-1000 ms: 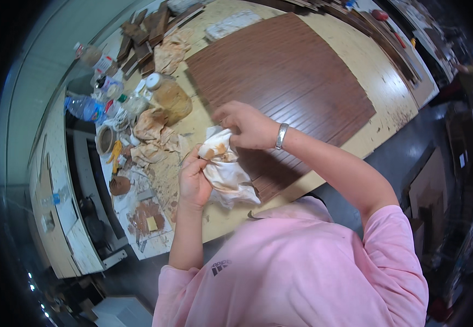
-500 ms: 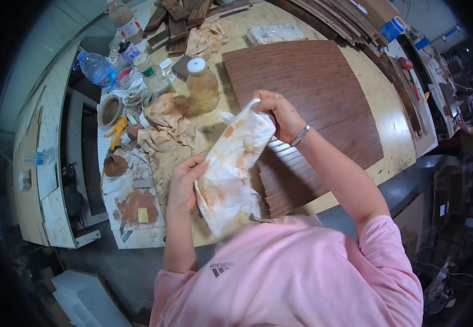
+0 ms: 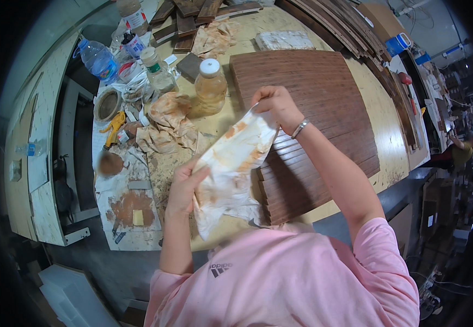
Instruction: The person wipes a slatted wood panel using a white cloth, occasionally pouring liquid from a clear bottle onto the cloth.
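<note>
A white cloth rag [image 3: 240,150] with orange-brown stains is stretched between my two hands over the table's near part. My left hand [image 3: 184,188] grips its lower left side, thumb on top. My right hand [image 3: 279,109] pinches the upper right corner; a silver bracelet circles that wrist. Beneath and to the right of the rag lies a dark brown panel of narrow wooden strips [image 3: 312,120], partly hidden by my right forearm. A jar [image 3: 210,90] of yellowish liquid with a white lid stands left of the panel. Beside it a stained, crumpled cloth [image 3: 168,120] rests on the tabletop.
Bottles, among them a blue-tinted one [image 3: 97,61], crowd the far left. Below them are a round bowl [image 3: 107,104], a yellow-handled tool [image 3: 115,128] and a brown-smeared board [image 3: 130,210]. Wooden offcuts [image 3: 187,22] and long boards [image 3: 334,27] lie at the back. Another person [image 3: 462,150] is far right.
The rag has been pulled flatter and tauter between my hands, its upper edge now a straight slant. The whole view has shifted slightly, and both hands keep hold of the cloth.
</note>
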`<state>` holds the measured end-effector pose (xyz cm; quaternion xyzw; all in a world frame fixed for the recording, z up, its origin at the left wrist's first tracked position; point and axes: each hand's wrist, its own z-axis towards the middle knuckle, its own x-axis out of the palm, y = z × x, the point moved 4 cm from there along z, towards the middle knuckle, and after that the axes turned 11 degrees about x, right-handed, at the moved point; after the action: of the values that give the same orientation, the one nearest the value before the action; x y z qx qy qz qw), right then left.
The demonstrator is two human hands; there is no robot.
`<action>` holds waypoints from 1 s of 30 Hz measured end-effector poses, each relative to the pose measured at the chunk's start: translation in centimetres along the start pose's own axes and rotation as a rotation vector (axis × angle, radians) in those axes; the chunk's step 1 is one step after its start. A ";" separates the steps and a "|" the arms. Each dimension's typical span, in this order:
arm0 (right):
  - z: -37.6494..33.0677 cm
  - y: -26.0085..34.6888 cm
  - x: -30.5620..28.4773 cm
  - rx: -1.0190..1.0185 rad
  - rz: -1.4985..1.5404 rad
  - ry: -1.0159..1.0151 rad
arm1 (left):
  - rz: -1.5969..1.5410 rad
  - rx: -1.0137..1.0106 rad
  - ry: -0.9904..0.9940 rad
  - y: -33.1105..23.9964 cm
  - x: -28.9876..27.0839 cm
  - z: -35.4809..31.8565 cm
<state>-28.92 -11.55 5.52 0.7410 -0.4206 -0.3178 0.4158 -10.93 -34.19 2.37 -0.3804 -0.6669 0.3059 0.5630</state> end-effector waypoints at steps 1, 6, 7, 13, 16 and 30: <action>1.0 -0.3 0.3 0.013 -0.184 -0.014 | -0.087 0.031 -0.064 -0.2 0.0 0.0; 5.4 1.1 2.8 -0.284 -0.183 -0.253 | -0.151 0.192 -0.110 -1.3 0.9 1.0; 5.8 2.3 4.0 -0.304 -0.088 -0.191 | -0.141 0.203 -0.125 -1.3 0.7 1.2; 7.8 5.7 8.7 -0.257 -0.032 -0.099 | -0.246 0.168 -0.164 -1.0 0.8 1.6; 7.3 6.3 10.0 -0.517 -0.300 -0.208 | -0.234 0.187 -0.232 -1.1 -0.6 1.7; 1.2 7.2 15.0 -0.917 -1.792 -0.053 | -0.316 0.210 -0.303 -1.3 -2.1 2.2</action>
<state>-25.79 -27.41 9.54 0.5452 0.4458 -0.6610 0.2591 -13.17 -36.56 1.95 -0.1607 -0.7594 0.3352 0.5339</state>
